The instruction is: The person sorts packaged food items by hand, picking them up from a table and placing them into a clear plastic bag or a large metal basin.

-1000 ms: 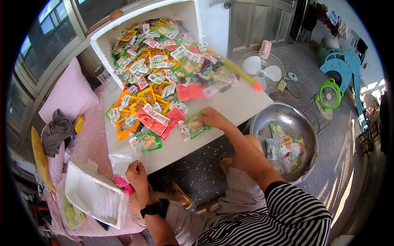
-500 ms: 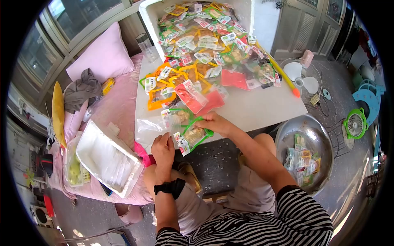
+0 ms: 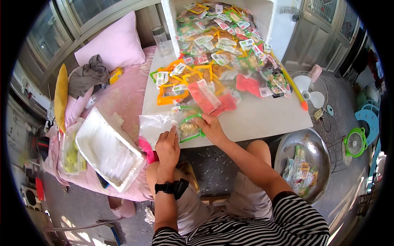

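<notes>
A green-edged food packet point(image 3: 189, 128) with pale contents lies at the table's front edge. My right hand point(image 3: 210, 128) is closed on the packet's right side, thumb and fingers pinching its green border. My left hand point(image 3: 167, 144) is closed with fingertips pressed together at the packet's left edge, against the edge of a clear plastic bag point(image 3: 155, 120). This bag lies flat on the white table, and its right part overlaps the packet. Just beyond my hands are red packets point(image 3: 203, 96) with white labels and orange-edged packets point(image 3: 170, 95).
A white foam box point(image 3: 169, 30) spills many packets onto the table point(image 3: 262, 119). A yellow stick point(image 3: 289, 80) lies along the right side. The metal basin point(image 3: 324, 172) at right holds several packets. On the pink bed at left sits a foam lid point(image 3: 108, 151).
My right hand has brought the green-edged packet up against the clear bag and my left fingertips. The packet's white label now hides behind my left hand. The whole view has shifted slightly.
</notes>
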The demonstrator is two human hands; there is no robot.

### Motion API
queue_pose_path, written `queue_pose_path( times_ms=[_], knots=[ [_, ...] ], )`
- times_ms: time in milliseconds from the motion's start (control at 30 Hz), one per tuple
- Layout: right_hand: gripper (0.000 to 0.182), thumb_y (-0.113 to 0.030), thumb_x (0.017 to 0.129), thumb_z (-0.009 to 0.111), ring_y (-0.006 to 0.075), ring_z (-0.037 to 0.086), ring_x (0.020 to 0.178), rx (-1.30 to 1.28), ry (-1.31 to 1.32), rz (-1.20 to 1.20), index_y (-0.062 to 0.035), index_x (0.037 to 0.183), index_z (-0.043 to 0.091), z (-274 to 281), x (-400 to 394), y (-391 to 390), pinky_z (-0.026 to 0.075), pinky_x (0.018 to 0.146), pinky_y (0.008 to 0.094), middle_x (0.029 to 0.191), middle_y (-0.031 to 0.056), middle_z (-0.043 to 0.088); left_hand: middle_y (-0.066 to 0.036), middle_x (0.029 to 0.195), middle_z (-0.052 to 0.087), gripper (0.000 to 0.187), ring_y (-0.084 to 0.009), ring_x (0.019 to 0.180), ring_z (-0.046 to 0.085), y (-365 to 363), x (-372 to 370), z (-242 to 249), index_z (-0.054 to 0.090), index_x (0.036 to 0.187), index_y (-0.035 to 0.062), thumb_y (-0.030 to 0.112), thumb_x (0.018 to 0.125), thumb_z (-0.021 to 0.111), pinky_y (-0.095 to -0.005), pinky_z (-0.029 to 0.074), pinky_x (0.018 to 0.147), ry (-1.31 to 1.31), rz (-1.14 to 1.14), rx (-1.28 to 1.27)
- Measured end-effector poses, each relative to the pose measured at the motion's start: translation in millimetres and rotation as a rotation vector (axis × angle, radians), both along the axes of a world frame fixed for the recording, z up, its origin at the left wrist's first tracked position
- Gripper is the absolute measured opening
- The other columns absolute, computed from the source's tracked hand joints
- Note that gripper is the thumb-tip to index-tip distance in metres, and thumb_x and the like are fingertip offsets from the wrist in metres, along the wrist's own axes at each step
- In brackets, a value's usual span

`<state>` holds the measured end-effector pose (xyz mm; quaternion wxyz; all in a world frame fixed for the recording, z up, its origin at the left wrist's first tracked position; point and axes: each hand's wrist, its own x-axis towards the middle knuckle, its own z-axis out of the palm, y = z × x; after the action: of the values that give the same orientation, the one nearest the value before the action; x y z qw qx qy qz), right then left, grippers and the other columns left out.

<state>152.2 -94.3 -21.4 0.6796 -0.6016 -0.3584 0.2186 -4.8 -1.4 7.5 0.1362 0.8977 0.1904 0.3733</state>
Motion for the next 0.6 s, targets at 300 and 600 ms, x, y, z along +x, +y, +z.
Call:
queue_pose_path(
  times_ms=[300,600],
  knots=[
    [0.010,-0.011,0.090,0.055,0.0071,0.057,0.060,-0.148,0.481,0.350,-0.0028,0.091,0.062,14,-36,2,0.050,0.053,0.0217,0.070,0.0026,0.060,-0.015,0.075,0.058,0.028,-0.0341,0.070,0.057,4,-3,-2,0.063,0.105,0.0000,0.000,0.077,0.058,-0.0427,0.047,0.061,-0.001,0.040,-0.002],
    [0.012,-0.009,0.091,0.055,0.0116,0.061,0.066,-0.058,0.648,0.391,0.0016,0.093,0.060,-12,-30,10,0.053,0.056,0.0232,0.079,0.0053,0.062,-0.015,0.075,0.056,0.027,-0.0336,0.072,0.056,-4,1,5,0.065,0.103,-0.0004,-0.002,0.077,0.057,-0.0417,0.045,0.061,-0.052,-0.152,-0.098]
  ],
)
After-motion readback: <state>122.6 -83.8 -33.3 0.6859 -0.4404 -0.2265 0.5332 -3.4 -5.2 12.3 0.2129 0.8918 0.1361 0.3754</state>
